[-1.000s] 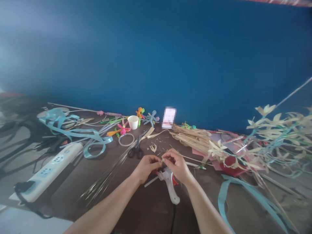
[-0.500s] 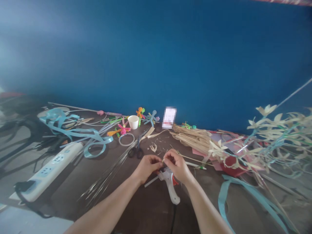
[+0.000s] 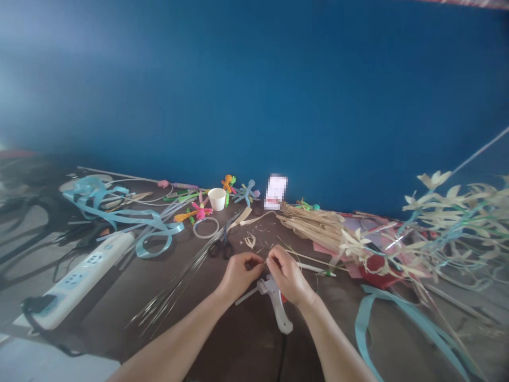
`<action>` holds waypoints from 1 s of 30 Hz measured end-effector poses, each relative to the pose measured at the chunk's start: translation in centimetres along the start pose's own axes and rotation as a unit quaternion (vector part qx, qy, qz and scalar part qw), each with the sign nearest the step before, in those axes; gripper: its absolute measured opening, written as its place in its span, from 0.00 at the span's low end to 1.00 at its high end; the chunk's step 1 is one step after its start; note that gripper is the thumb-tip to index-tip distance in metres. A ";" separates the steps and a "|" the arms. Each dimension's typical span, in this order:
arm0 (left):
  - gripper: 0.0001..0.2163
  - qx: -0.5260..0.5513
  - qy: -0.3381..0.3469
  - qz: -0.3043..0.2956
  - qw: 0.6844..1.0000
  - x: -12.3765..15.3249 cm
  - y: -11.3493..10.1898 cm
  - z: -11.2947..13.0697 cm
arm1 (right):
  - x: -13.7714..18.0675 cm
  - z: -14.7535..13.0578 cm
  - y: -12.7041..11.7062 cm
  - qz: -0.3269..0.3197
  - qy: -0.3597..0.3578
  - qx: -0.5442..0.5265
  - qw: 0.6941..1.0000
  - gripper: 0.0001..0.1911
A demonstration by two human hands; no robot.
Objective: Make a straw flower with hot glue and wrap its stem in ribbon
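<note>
My left hand [image 3: 243,273] and my right hand [image 3: 287,273] meet above the dark table, thumb and fingertips pinched together on both. What lies between them is too small and too hidden to name; a thin strand shows near my right hand. Just beneath them a white hot glue gun [image 3: 276,307] rests on its side, a glue stick poking out of its back and its red trigger partly covered by my right hand. Beyond my fingers lie pale husk scraps [image 3: 250,242]. Dark-handled scissors [image 3: 221,249] lie past my left hand.
A bundle of thin wires [image 3: 178,281], light blue ribbon [image 3: 159,225] and a white power strip [image 3: 75,281] are on the left. At the back stand a paper cup [image 3: 217,199] and a phone [image 3: 275,192]. Dried husks [image 3: 310,225] and pale flowers [image 3: 437,212] lie right.
My right hand has turned slightly and now covers more of the glue gun's trigger. A thin curved strand shows to its right. Both hands stay pinched close together.
</note>
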State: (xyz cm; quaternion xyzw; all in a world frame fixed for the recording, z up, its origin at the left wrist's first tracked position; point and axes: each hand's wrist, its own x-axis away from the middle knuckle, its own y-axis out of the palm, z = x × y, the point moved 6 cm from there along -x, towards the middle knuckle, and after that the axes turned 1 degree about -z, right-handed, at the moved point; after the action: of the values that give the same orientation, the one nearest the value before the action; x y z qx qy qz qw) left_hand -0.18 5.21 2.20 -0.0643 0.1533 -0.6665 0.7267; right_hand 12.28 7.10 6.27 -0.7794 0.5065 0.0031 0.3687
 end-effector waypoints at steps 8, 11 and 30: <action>0.07 -0.011 0.008 0.014 1.000 0.1 -0.2 0.0 | 0.0 -0.2 0.0 -0.007 0.006 0.036 0.999 0.11; 0.06 -0.006 0.007 0.025 1.000 0.2 -0.3 -0.1 | 0.0 -0.1 0.0 -0.011 0.011 0.045 0.999 0.11; 0.10 0.020 0.026 0.040 0.999 0.1 -0.6 0.2 | 0.0 -0.8 0.0 -0.010 -0.017 0.038 0.999 0.09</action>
State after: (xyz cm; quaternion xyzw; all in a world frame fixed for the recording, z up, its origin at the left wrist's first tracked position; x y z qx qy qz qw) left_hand -0.64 5.02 2.54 -0.0260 0.1615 -0.6411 0.7498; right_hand 11.99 6.69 6.84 -0.7695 0.4923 -0.0068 0.4067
